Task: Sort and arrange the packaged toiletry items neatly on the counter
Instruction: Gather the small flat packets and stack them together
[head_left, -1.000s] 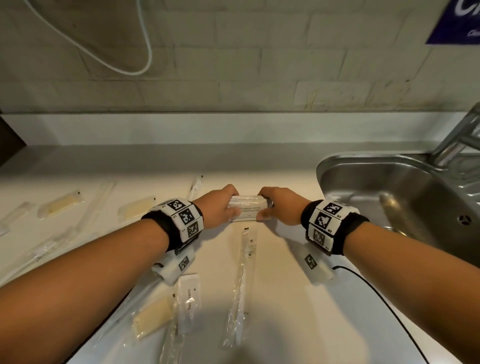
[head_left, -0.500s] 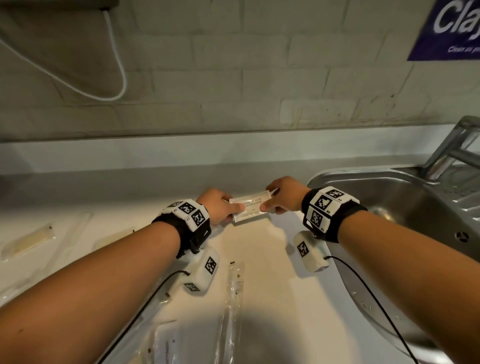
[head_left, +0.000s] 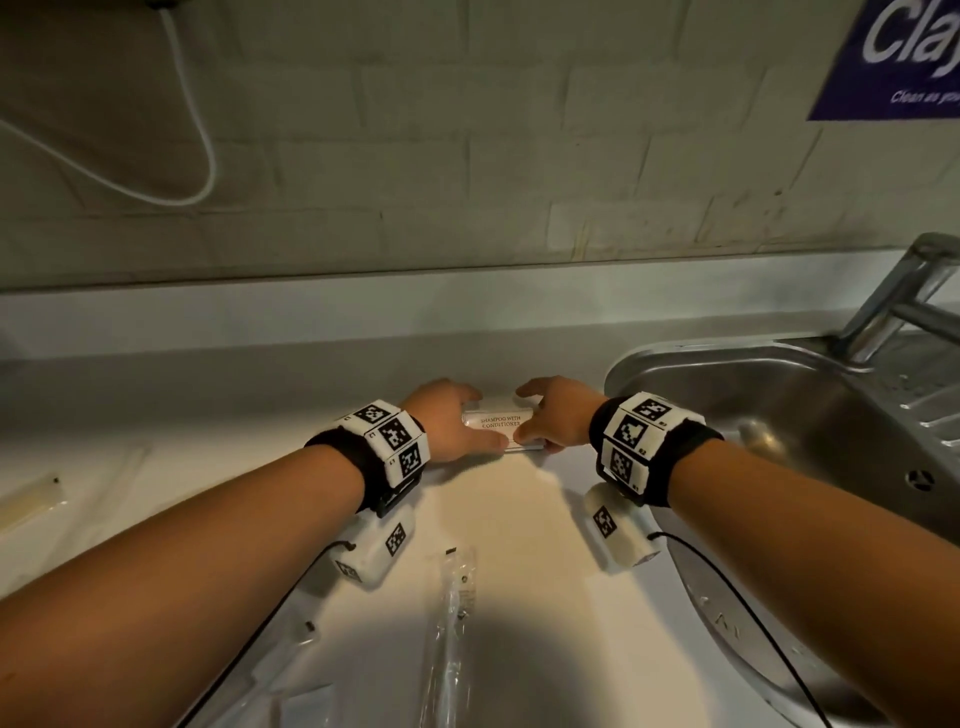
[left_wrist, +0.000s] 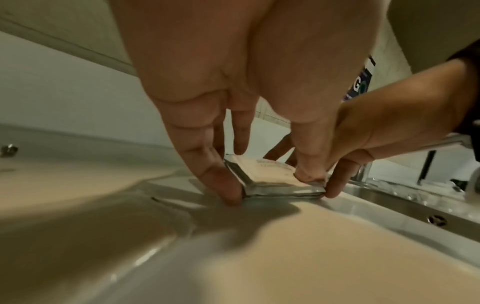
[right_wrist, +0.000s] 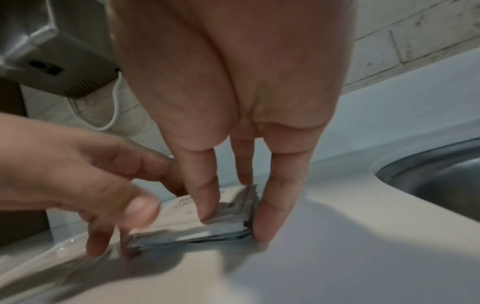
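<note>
A thin stack of white sachets (head_left: 498, 423) printed "shampoo with conditioner" lies flat on the pale counter (head_left: 519, 519), close to the back ledge and just left of the sink. My left hand (head_left: 454, 426) pinches its left end, thumb on top and fingertips down at the edge (left_wrist: 231, 195). My right hand (head_left: 550, 423) pinches the right end the same way, thumb (right_wrist: 207, 211) on top and a finger (right_wrist: 265, 232) against the side. The stack's silver edges (left_wrist: 280, 190) rest on the counter.
A steel sink (head_left: 649, 358) with its faucet (head_left: 893, 296) opens right beside the stack. A long clear-wrapped item (head_left: 452, 634) lies nearer me, and a yellowish sachet (head_left: 31, 501) sits far left. A white cable (head_left: 200, 156) hangs on the tiled wall.
Both hands carried the sachet stack away from me toward the back ledge and set it flat on the counter. Half a second ago it was tilted in the air.
</note>
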